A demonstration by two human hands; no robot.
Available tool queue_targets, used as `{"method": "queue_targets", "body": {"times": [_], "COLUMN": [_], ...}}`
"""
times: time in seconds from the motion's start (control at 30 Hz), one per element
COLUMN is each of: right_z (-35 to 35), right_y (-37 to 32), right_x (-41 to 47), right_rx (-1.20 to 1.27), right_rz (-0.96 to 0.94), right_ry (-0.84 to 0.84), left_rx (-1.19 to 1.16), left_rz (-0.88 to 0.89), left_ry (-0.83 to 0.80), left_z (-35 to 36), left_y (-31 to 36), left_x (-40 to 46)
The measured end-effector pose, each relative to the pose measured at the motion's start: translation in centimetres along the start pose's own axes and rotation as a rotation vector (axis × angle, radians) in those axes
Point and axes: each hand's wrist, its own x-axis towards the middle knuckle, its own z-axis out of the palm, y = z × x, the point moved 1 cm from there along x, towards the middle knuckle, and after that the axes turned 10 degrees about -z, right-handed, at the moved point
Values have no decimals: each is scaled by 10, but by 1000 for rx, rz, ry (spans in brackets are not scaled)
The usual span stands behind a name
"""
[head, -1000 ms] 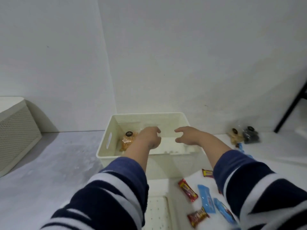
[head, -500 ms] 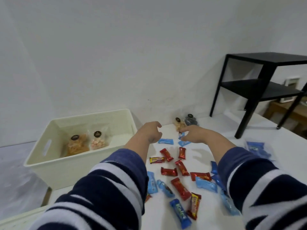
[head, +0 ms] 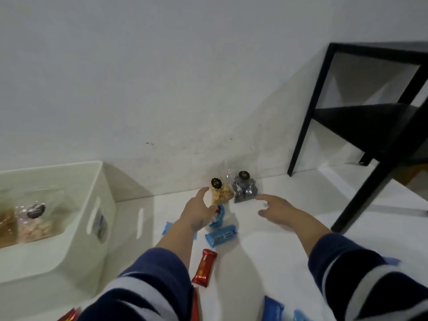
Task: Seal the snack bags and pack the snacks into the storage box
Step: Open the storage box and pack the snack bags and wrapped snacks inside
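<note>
Both your hands are reaching empty toward the two clear snack bags standing against the wall: your left hand (head: pixel 196 213), fingers spread, is just beside the bag of pale snacks (head: pixel 221 192), and your right hand (head: pixel 276 210), fingers loosely open, is near the dark-filled bag (head: pixel 245 188). The storage box (head: pixel 92 218) sits well to your left with bags already inside. The bags look light and upright, so a hasty grab could tip them or crush the contents. Whether their tops are sealed is too blurred to tell; if not, lifting them sideways may spill snacks onto the desk (head: pixel 266 258). The blue wrapper (head: pixel 221 236) under your wrist could get swept aside.
</note>
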Motion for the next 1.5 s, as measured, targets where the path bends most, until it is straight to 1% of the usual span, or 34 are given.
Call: {"method": "queue_targets", "body": {"times": [0.2, 0.37, 0.57, 0.63, 0.77, 0.93, 1.03, 1.13, 1.33, 1.5], "right_z": [-8, 2, 12, 11, 4, -10, -13, -7, 26, 68], "right_y": [24, 29, 32, 30, 16, -24, -57, -98, -199, -281], "right_x": [86, 126, 131, 125, 105, 65, 35, -2, -84, -132], "right_rx": [119, 279, 445, 472, 469, 447, 428, 396, 346, 328], "right_rz": [-46, -110, -105, -82, -69, -146, -189, -252, -317, -349], "right_ry": [176, 161, 222, 243, 266, 311, 331, 360, 413, 386], "left_rx": [12, 9, -71, -67, -74, -110, -173, -159, -179, -190], "left_rz": [-23, -83, -115, -116, -61, -3, 45, 113, 172, 177], "left_ry": [116, 229, 320, 342, 360, 385, 413, 451, 490, 517], "left_z": [39, 59, 64, 61, 50, 14, -14, -52, -153, -238], "left_y": [7, 10, 6, 5, 1, -3, -8, -24, -71, -120], "left_x": [71, 98, 105, 99, 83, 45, 9, -33, -123, -187]}}
